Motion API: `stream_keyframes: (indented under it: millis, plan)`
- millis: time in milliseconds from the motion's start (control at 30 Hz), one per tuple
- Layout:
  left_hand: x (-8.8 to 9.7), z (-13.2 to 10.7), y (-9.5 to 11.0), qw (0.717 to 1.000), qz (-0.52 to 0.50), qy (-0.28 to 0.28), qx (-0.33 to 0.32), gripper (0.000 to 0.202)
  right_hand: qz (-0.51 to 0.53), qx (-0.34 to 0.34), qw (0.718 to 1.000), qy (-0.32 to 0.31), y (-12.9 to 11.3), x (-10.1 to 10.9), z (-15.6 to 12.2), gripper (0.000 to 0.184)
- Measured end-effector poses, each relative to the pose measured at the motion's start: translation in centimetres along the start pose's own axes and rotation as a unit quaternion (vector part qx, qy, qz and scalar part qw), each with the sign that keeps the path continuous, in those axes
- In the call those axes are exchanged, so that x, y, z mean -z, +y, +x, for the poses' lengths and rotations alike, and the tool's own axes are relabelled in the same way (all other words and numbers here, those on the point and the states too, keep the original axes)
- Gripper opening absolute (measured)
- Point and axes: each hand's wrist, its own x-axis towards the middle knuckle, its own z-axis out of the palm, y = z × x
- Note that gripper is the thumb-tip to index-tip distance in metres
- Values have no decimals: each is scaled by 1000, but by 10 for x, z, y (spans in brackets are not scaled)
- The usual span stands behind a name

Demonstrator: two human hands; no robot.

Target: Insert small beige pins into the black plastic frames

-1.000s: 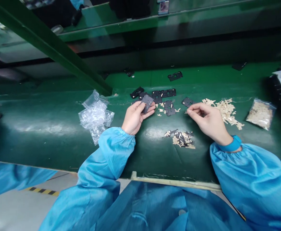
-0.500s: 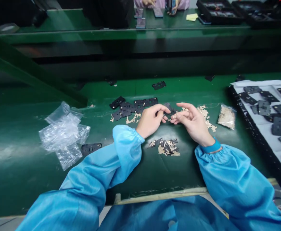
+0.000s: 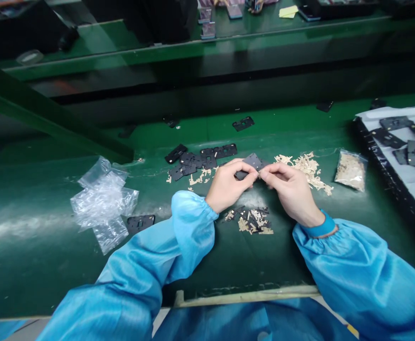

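My left hand is closed around the lower edge of a black plastic plate with small cutouts. The plate tilts up behind its thumb and forefinger. Fingertips of my right hand are pinched together at the plate's right end, touching or nearly touching the left fingertips. Whatever sits between them is too small to make out. Below the hands lies a small pile of beige and black scraps. Beige cut pieces are heaped beyond my right hand, and more black plates lie left of my left hand.
Clear plastic bags lie at left near a single black plate. A bag of beige pieces lies at right, beside a black-edged tray of plates. A green post slants at left; a raised shelf runs behind.
My right fingers, spread with a small pale piece at their tips before, have come together against the left fingertips. More of the black plate shows now. The whole view has shifted slightly.
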Motion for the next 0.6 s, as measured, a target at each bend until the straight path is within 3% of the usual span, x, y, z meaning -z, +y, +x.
stream_keyframes:
  millis: [200,400,600]
  plan:
    - [7,3,4,999,-7,-32,20,13,-82,37,996,-28,-3,4,2,15]
    - [4,1,7,1000,7,-1,8,11,-29,27,998,-40,-4,-3,-1,17]
    - [4,-3,10,997,67,-9,-42,12,-10,24,999,-20,-4,-3,-1,18]
